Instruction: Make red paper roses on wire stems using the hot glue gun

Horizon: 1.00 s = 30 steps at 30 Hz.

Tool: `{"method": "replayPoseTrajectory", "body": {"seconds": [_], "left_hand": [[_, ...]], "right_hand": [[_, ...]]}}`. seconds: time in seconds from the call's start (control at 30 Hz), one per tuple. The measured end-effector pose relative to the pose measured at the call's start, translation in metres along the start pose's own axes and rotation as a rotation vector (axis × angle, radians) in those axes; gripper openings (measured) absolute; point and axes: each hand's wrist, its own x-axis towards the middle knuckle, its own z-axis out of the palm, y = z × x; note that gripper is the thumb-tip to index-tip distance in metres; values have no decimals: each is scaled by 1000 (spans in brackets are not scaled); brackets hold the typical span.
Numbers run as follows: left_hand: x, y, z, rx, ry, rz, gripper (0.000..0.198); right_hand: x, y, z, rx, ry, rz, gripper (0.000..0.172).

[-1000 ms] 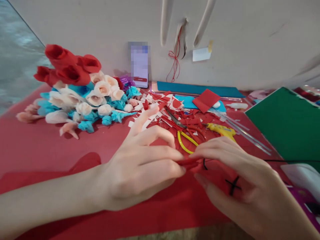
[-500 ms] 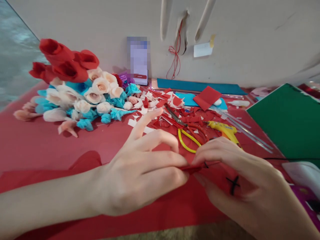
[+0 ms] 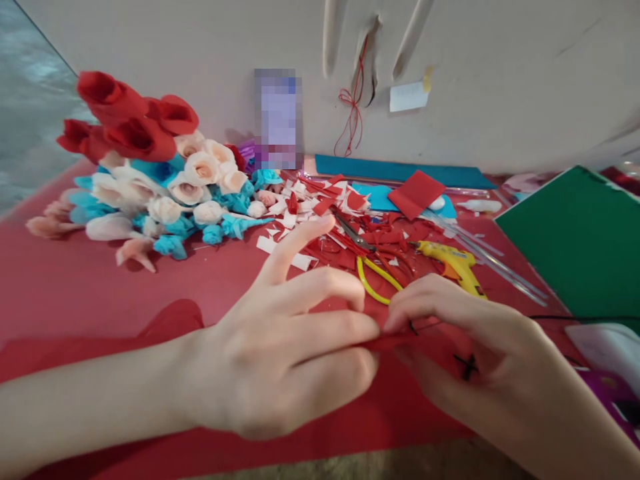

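My left hand (image 3: pixel 280 347) and my right hand (image 3: pixel 465 360) meet low in the middle over the red sheet (image 3: pixel 75 293). Together they pinch a small red piece of paper (image 3: pixel 393 342) between their fingertips. The left index finger sticks out toward the scraps while the other fingers curl onto the piece. The right hand's fingers are closed over the piece's right end, and a black cross mark shows on that hand. Most of the red piece is hidden by the fingers.
A heap of red, cream and blue paper roses (image 3: pixel 150 173) lies at the left. Red and white scraps (image 3: pixel 340 227), yellow-handled scissors (image 3: pixel 373 277) and a yellow glue gun (image 3: pixel 453 260) lie just beyond the hands. A green sheet (image 3: pixel 580 240) is at the right, a phone (image 3: pixel 277 120) leans on the wall.
Both hands stayed pinched on the red piece, shifting slightly down and closer together. The view drifted a little.
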Motion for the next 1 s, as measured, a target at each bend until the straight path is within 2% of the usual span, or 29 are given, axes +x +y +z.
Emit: {"method": "replayPoseTrajectory", "body": {"seconds": [0.13, 0.33, 0.43, 0.53, 0.63, 0.67, 0.7, 0.83, 1.0], "left_hand": [[1, 2, -1, 43, -39, 39, 26], [-1, 2, 2, 144, 76, 136, 26], [-2, -1, 2, 127, 61, 122, 26], [-1, -6, 3, 36, 38, 2, 19], [0, -12, 7, -192, 95, -250, 32], [1, -13, 10, -310, 154, -298, 38], [1, -14, 12, -368, 150, -339, 37], [2, -14, 19, -581, 88, -360, 24], [1, -10, 20, -732, 137, -430, 14]], "right_hand": [[0, 1, -1, -1, -21, 34, 27], [2, 6, 0, 69, -118, 60, 31], [4, 9, 1, 111, -148, 77, 27], [5, 12, -1, 227, -176, 126, 16], [6, 16, -3, 412, -178, 237, 3], [5, 17, -3, 499, -180, 281, 3], [5, 18, -3, 596, -192, 325, 5], [3, 19, 1, 913, -296, 444, 8], [3, 15, 9, 1029, -331, 476, 4]]}}
